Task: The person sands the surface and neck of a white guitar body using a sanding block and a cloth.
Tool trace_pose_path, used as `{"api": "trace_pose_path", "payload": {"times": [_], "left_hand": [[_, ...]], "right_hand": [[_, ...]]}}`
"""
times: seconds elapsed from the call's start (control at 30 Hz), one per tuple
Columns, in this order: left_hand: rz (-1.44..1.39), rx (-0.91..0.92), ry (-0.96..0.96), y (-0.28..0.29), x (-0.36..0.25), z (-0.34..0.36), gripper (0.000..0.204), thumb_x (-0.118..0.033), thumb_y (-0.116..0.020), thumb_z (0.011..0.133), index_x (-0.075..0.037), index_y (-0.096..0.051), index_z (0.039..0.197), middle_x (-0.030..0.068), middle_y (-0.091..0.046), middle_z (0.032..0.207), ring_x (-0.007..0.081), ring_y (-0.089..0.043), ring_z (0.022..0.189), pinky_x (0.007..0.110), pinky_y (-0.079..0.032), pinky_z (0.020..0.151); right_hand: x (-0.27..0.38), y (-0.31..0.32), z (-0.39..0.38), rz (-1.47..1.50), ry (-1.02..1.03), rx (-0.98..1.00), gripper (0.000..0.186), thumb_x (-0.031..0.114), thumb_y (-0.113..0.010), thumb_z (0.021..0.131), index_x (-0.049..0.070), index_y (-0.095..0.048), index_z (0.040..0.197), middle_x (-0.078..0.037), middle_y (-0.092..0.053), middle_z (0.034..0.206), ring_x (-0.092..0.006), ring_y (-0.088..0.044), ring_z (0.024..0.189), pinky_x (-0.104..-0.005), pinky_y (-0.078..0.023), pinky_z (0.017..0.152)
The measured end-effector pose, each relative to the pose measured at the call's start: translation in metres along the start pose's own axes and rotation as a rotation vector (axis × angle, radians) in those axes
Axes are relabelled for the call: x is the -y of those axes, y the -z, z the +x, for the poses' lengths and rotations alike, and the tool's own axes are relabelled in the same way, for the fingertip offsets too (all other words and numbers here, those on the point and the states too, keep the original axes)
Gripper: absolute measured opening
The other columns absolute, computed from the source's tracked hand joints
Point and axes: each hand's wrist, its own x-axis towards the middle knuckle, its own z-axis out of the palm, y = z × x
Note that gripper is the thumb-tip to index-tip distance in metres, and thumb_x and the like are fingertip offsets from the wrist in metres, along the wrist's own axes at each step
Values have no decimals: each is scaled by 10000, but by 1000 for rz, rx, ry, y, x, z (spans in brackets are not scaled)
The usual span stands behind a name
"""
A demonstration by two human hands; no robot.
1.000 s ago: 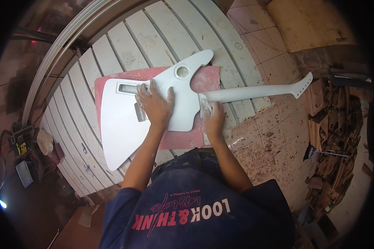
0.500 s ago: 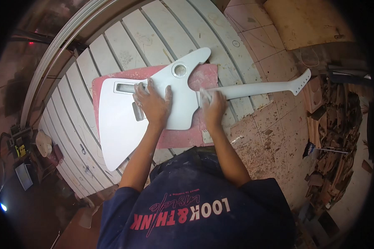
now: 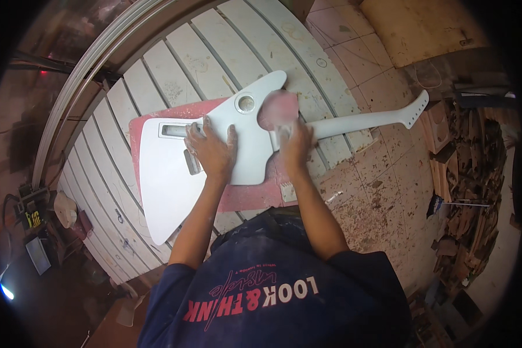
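A white, unfinished electric guitar body [image 3: 165,180] with an angular outline lies flat on a pink sheet [image 3: 243,199]. Its long white neck [image 3: 354,120] extends to the right and ends in a headstock with a row of holes. The body has a round recess and two rectangular ones. My left hand [image 3: 216,155], dusty with white powder, rests on the body beside the rectangular recesses, fingers spread. Where the neck meets the body, my right hand [image 3: 297,145] presses with curled fingers; they are blurred, and what they may hold is hidden.
Under the sheet is a pale slatted table [image 3: 203,64] with gaps between its boards. Wood scraps [image 3: 475,191] are heaped on the right, beyond a tiled floor [image 3: 365,197] strewn with debris. A board [image 3: 423,29] stands at the upper right.
My right hand has shifted slightly at the neck joint, its fingers now more blurred. My left hand keeps its place on the body. The whole view has tilted a little.
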Motion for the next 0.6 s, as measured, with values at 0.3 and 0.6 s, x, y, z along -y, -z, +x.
{"api": "trace_pose_path", "payload": {"times": [0.3,0.6], "left_hand": [[2,-40,2,-3,3,4,805,-543,-644,965,28,-459,1501,353,-365,1526,511,-266,1479,643,-155,1225],[15,-22,24,-2,1,7,798,-542,-642,965,19,-461,1504,348,-361,1529,536,-264,1468,657,-185,1206]], "right_hand": [[0,39,-29,234,-118,294,241,168,-749,912,-22,-690,1050,-216,-696,1009,-382,-660,919,-481,-511,785],[20,12,-46,205,22,111,212,173,-684,959,3,-695,1084,-199,-706,1034,-408,-654,953,-493,-512,838]]}}
